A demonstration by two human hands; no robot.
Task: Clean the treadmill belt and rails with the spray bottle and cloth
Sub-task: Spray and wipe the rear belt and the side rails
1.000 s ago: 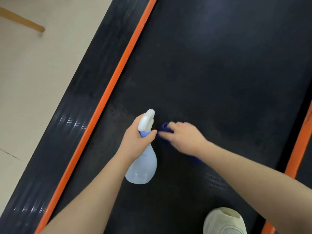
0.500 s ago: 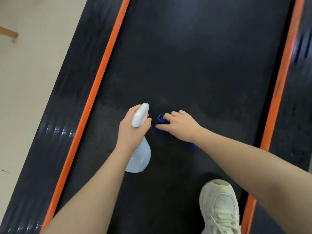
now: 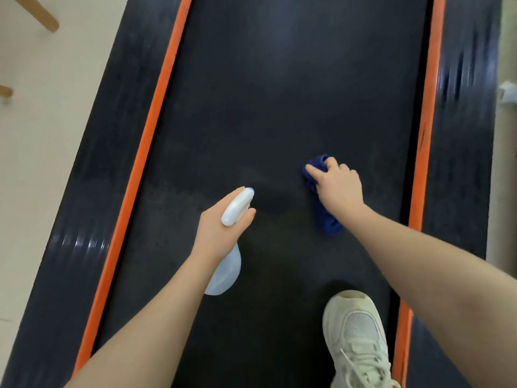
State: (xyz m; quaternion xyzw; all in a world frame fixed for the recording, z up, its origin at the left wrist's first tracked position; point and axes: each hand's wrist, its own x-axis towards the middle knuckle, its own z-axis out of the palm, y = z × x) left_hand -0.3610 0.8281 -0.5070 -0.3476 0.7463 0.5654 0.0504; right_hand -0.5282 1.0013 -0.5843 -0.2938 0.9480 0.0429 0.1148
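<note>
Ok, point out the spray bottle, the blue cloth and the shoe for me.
spray bottle (image 3: 225, 271): head view, on its translucent body below the left hand.
blue cloth (image 3: 327, 222): head view, on the bunched end behind the right hand.
shoe (image 3: 355, 331): head view, on the mesh toe area.

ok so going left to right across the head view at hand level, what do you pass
floor → left rail → left orange stripe → spray bottle in the left hand → blue cloth under the right hand → right orange stripe → right rail
</note>
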